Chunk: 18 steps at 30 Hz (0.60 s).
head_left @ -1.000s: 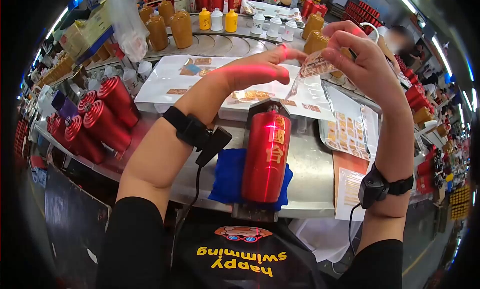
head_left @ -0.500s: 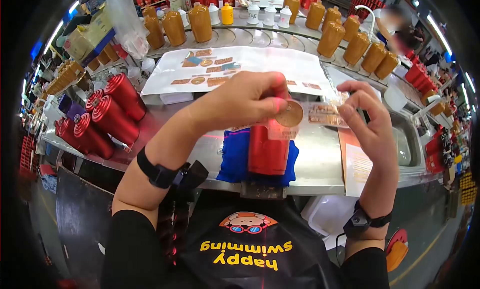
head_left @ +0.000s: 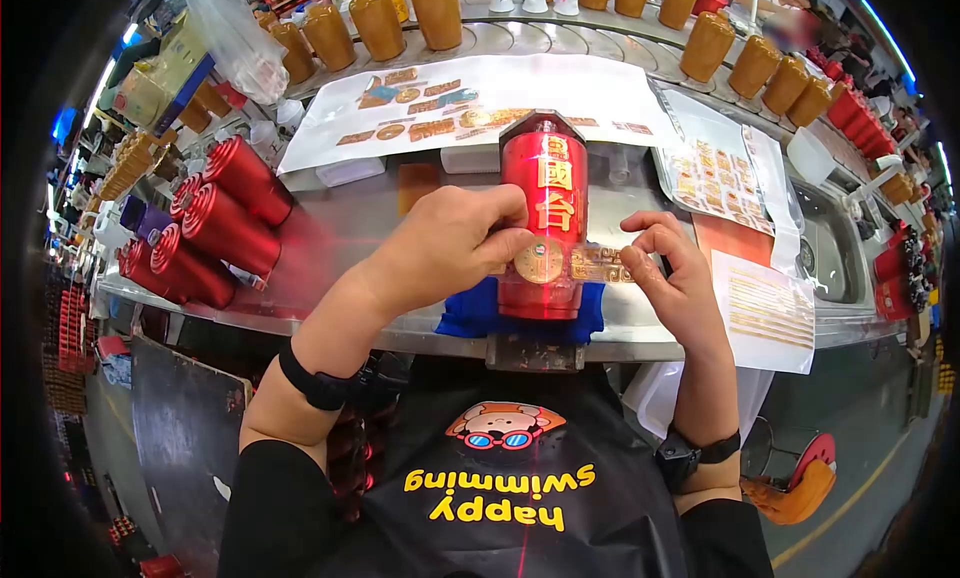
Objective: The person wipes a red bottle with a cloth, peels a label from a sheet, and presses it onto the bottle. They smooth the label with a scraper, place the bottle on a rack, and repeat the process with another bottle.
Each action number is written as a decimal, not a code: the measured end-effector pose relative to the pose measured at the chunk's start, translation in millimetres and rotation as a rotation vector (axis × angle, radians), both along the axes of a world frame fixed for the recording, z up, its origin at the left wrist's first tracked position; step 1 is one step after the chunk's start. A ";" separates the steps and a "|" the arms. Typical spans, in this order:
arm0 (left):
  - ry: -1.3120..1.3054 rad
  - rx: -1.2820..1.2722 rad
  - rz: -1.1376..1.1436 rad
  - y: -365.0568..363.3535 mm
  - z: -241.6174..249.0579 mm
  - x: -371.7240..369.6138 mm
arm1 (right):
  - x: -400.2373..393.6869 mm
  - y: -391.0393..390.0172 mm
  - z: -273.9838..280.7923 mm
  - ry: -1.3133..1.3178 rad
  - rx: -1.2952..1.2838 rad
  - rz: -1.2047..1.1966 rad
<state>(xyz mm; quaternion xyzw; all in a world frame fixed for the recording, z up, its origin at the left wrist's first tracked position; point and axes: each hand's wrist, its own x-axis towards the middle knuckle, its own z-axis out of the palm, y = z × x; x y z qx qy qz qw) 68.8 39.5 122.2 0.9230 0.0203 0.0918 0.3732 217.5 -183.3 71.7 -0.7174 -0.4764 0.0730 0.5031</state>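
Note:
A red bottle (head_left: 545, 296) with gold characters lies on a blue cloth (head_left: 468, 308), its base toward me. Across its lower part stretches a clear decal strip (head_left: 597, 262) with a round gold medallion and gold patterned pieces. My left hand (head_left: 445, 240) pinches the strip at the left of the medallion, fingertips right at the bottle's side. On the other side, my right hand (head_left: 672, 278) has the strip's right end between thumb and fingers.
Several red bottles (head_left: 228, 228) lean at the left. White paper (head_left: 330, 108) with gold decals covers the back. At the right are a decal tray (head_left: 665, 183), a sheet with gold strips (head_left: 768, 308) and a sink (head_left: 838, 248). Brown bottles (head_left: 707, 46) line the far counter.
Both hands have come down and nearer with the decal strip, which now overlaps the lower bottle. The bottle's gold characters, hidden before, now show. The camera view has shifted slightly.

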 end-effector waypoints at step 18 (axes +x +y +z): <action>0.049 -0.244 0.039 -7.6 -7.1 -2.8 | -3.0 -15.3 4.9 0.068 -0.029 -0.004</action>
